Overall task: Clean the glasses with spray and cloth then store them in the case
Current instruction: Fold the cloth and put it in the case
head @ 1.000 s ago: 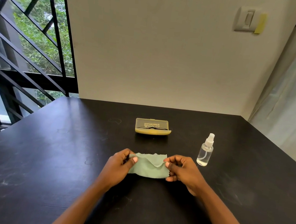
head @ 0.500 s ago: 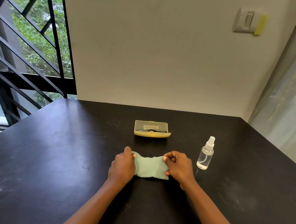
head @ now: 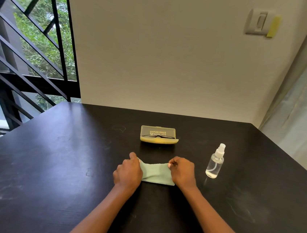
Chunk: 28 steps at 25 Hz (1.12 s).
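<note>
Both hands, left hand (head: pixel 128 170) and right hand (head: pixel 181 171), pinch the cloth (head: pixel 155 174) stretched between them. The open case (head: pixel 158 137) holding the glasses (head: pixel 157 135) lies straight ahead, long axis crosswise, about equally near both; the spray bottle (head: pixel 215 161) stands just right of the right hand.

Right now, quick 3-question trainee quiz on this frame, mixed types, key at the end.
1. True or false: the glasses lie in the open case.
2. What does each hand hold? A) bottle B) cloth C) case
3. Fill in: the bottle stands to the ___ of the cloth.

Key
1. True.
2. B: left hand and right hand each pinch an end of the cloth, low over the table.
3. Right.
</note>
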### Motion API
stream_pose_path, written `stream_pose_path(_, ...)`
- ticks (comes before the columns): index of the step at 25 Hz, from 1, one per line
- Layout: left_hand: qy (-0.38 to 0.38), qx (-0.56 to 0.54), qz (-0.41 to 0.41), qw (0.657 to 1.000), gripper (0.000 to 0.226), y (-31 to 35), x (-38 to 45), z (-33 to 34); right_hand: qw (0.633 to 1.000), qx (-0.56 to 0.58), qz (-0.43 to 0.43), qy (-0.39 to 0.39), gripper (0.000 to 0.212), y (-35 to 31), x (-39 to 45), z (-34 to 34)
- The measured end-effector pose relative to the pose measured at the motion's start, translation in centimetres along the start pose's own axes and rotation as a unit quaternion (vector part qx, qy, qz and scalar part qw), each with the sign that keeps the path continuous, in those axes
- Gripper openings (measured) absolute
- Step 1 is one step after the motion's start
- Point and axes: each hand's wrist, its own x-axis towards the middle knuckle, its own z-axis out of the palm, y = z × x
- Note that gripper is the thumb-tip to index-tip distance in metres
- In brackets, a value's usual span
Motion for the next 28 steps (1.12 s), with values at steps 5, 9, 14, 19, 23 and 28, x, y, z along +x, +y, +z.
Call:
stream_pose_path(5, -0.035, 0.014, -0.04, 0.998, 0.029, 0.2, 1.1, -0.2, 0.999, -0.044, -0.009, -0.007, 0.015, 0.1, 0.5, 0.5)
stream_pose_path(9, -0.043, -0.004, -0.077, 0.996, 0.037, -0.2, 1.8, -0.6, 0.999, -0.035, 0.001, -0.006, 0.015, 0.0, 0.5, 0.1)
stream_pose_path(14, -0.079, -0.172, -0.124, 0.974, 0.039, -3.0, 3.7, -0.7, 0.997, 0.008, -0.072, 0.005, 0.014, 0.1, -1.2, -2.2)
stream_pose_path(19, -0.192, -0.264, -0.129, 0.936, 0.027, -3.9, 2.8, -2.8, 0.95, -0.097, -0.232, -0.183, 0.021, -0.7, -3.6, -3.8)
stream_pose_path(23, -0.18, -0.219, -0.106, 0.953, 0.021, -3.8, 2.8, -1.8, 0.923, -0.206, -0.284, -0.158, 0.025, -1.3, -4.1, -2.7)
stream_pose_path(28, -0.121, -0.172, -0.086, 0.974, 0.018, -4.5, 3.3, -0.1, 0.908, -0.244, -0.316, -0.124, 0.028, -0.6, -4.4, -2.9)
